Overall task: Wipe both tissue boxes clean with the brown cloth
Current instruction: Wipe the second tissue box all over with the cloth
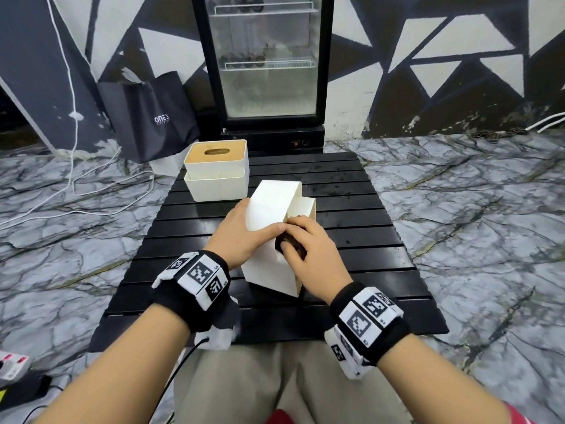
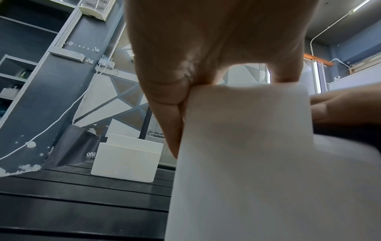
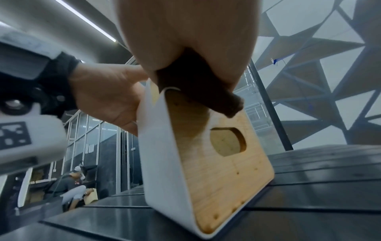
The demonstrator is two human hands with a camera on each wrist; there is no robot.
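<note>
A white tissue box (image 1: 272,240) with a wooden lid stands tipped on one edge at the middle of the black slatted table (image 1: 382,240). My left hand (image 1: 244,232) grips its upper left side, thumb across the white face (image 2: 247,146). My right hand (image 1: 308,246) holds the bunched brown cloth (image 1: 290,244) against the box's top right edge. In the right wrist view the cloth (image 3: 206,91) lies on the wooden lid (image 3: 226,171) above its oval slot. The second tissue box (image 1: 217,169) stands upright at the table's far left, seen also as the white box (image 2: 125,161).
A glass-door fridge (image 1: 269,62) stands behind the table, with a black shopping bag (image 1: 149,117) to its left. White cables (image 1: 91,179) trail over the marble-patterned floor on the left. A person sits in the background of the right wrist view.
</note>
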